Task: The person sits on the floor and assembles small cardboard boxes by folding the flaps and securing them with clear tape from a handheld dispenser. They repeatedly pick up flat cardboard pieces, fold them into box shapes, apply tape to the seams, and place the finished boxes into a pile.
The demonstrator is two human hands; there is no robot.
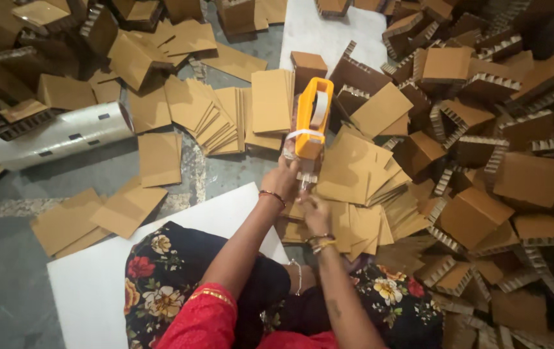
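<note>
**Tape gun held upright over card stacks**

While both hands meet at centre frame, the left hand (281, 178) is wrapped around the base of the tape gun (311, 123), fingers closed on the handle. Right hand (312, 212) sits just below and right of it, fingers pinched together near the gun's lower end; what it pinches is too small to tell, maybe a tape end.

Tape gun: orange-yellow plastic frame, loop-shaped top with an open window, pale roll or guard inside, white band across the middle, clear or metal part at the bottom near the hands. Long axis runs near vertical in frame, tilted slightly right at the top. Top end points away from the person, bottom end toward the hands.

Gun sits above a low stack of cards (348, 223) by the person's knees, between the fanned card pile (225, 119) on the left and the heap of folded boxes (483, 161) on the right. One small brown box (308, 68) stands just behind the gun's top.

Clear film roll (63, 136) lies on the grey floor (5, 278) well to the left. White sheet (96, 284) lies under the person's lap. Bangles on both wrists, floral dark cloth and red sleeve at bottom.
</note>
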